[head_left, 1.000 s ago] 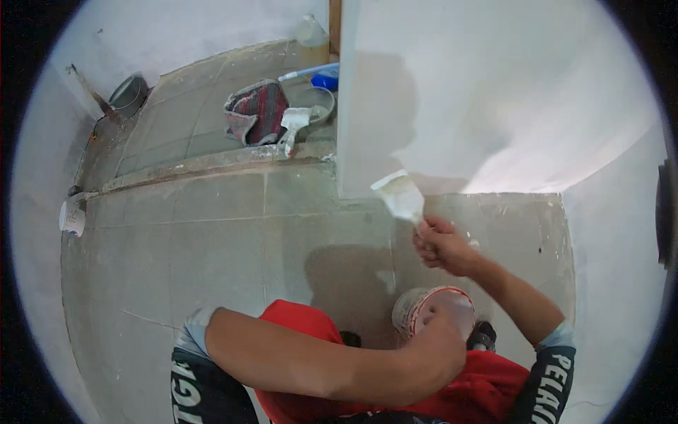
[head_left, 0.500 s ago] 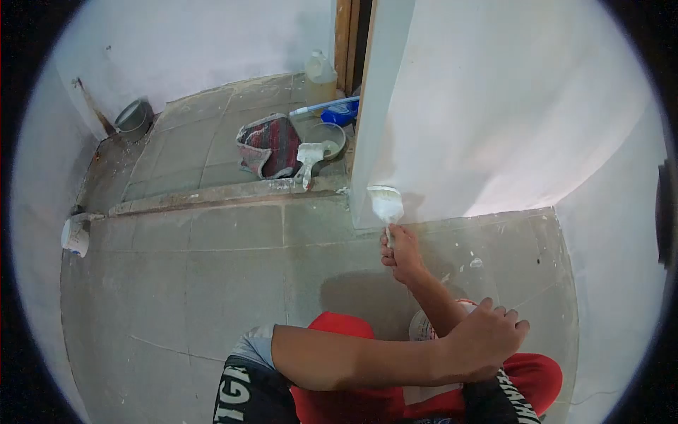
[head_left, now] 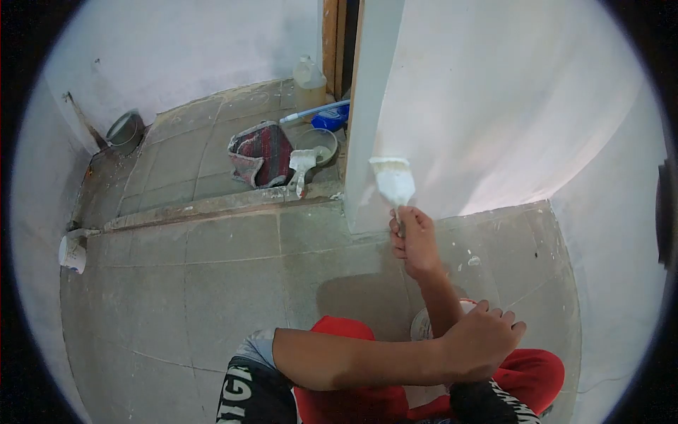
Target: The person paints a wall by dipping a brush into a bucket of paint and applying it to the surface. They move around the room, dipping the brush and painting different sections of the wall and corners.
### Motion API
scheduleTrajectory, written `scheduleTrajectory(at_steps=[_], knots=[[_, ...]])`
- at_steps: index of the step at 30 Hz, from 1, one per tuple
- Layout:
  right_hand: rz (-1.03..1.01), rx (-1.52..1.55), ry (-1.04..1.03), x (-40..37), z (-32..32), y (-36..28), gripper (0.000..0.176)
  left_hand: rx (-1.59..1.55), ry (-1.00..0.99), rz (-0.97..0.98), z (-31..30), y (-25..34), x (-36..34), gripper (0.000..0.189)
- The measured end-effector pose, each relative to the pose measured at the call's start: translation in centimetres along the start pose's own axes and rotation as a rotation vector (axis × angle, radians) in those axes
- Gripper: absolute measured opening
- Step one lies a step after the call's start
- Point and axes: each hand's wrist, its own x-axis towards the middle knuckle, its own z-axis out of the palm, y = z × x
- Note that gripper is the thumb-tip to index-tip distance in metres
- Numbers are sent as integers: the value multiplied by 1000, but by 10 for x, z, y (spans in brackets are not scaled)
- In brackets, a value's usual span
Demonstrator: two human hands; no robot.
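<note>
My right hand (head_left: 417, 240) grips the thin handle of a white-coated putty knife (head_left: 395, 185). Its wide end is up against the lower part of the white wall (head_left: 487, 127), near the corner. My left forearm lies across my lap, and my left hand (head_left: 487, 343) rests by my right knee, back up, its bent fingers slightly apart and nothing in it. Partly hidden behind my right forearm is a white bucket (head_left: 421, 326) with a reddish rim.
Past the low sill (head_left: 212, 208) lie a crumpled striped cloth (head_left: 261, 155), a second white-smeared spreader (head_left: 302, 166), a clear bowl (head_left: 323, 145), a blue packet (head_left: 330, 119) and a jug (head_left: 308, 85). A metal pail (head_left: 126, 133) and a tipped white tub (head_left: 72, 253) are at left.
My right hand has moved the putty knife slightly up and to the right along the wall. The view has shifted a little; my left hand stays by the knee.
</note>
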Motion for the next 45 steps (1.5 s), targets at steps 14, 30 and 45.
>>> scheduleTrajectory(at_steps=[14, 30, 45], knots=[[158, -112, 100, 28, -24, 52, 17, 9, 39, 24, 7, -4, -3, 32], [115, -117, 98, 38, -24, 80, 21, 0, 89, 28, -5, -3, -18, 26], [-143, -92, 86, -3, 29, -57, 19, 3, 93, 120, -9, -12, -13, 26]])
